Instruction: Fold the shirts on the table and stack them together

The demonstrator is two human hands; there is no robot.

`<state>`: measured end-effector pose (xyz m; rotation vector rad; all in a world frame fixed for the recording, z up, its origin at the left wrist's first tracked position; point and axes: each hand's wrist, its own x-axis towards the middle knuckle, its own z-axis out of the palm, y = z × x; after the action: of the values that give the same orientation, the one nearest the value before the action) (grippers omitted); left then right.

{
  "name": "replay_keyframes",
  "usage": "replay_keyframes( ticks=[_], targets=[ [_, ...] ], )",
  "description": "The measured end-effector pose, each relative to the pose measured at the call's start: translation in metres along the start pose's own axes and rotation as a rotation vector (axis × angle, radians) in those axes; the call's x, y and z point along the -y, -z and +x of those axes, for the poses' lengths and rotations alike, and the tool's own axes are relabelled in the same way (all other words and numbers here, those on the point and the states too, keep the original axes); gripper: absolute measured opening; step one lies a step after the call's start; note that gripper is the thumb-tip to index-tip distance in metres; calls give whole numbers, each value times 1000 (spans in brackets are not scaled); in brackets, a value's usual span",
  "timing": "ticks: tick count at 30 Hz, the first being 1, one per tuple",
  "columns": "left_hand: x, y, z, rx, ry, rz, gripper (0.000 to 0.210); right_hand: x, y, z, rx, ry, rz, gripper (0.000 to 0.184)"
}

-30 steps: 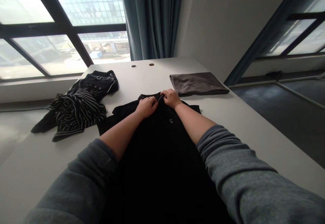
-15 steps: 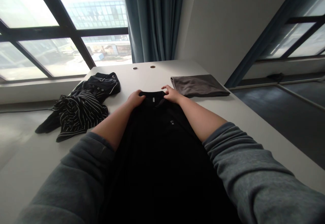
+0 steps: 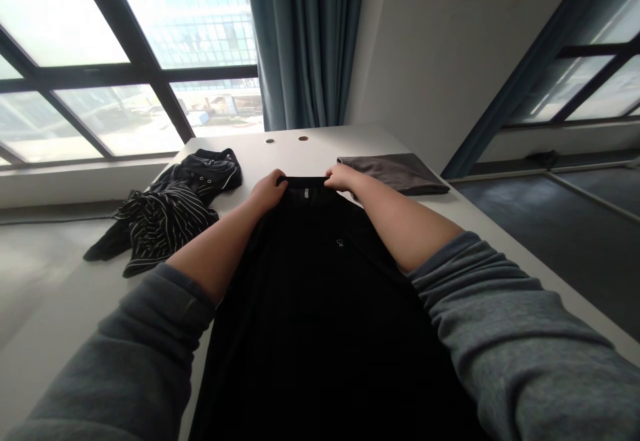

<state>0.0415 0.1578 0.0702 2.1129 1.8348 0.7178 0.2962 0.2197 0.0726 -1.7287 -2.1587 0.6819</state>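
Left hand [image 3: 270,191] and right hand [image 3: 342,179] are gripping the black shirt [image 3: 320,307] by its collar [image 3: 303,183]; it is stretching unfolded over the surface [image 3: 300,159]; grey cloth [image 3: 400,173] is lying folded, striped garment [image 3: 167,224] bunched.

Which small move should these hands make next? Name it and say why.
Probably lay the collar of the black shirt flat on the white table: the left hand and right hand pinch its two sides, and it runs straight between them.
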Motion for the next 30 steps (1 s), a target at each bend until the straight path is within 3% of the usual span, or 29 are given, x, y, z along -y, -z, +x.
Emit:
replay_keyframes(
  ticks=[4,8,15,18,23,27,30],
  targets=[
    [9,1,1,4,24,-19,23,-3,7,-5,71,-30,245,22],
    [18,1,2,-7,51,-54,23,-9,17,-17,144,126,353,47],
    [30,-5,7,-3,60,-65,23,-17,21,-25,204,534,-50,58],
    [32,-9,8,1,42,-69,22,-17,17,-24,241,623,-221,54],
    [32,-12,5,1,32,-144,32,-19,17,-17,205,573,-223,28],
    [24,-17,-9,-106,-189,1,34,-26,14,-9,253,355,-115,25],
    [14,-26,-22,-31,-354,160,28,-30,3,-7,117,349,-111,28]
  ],
)
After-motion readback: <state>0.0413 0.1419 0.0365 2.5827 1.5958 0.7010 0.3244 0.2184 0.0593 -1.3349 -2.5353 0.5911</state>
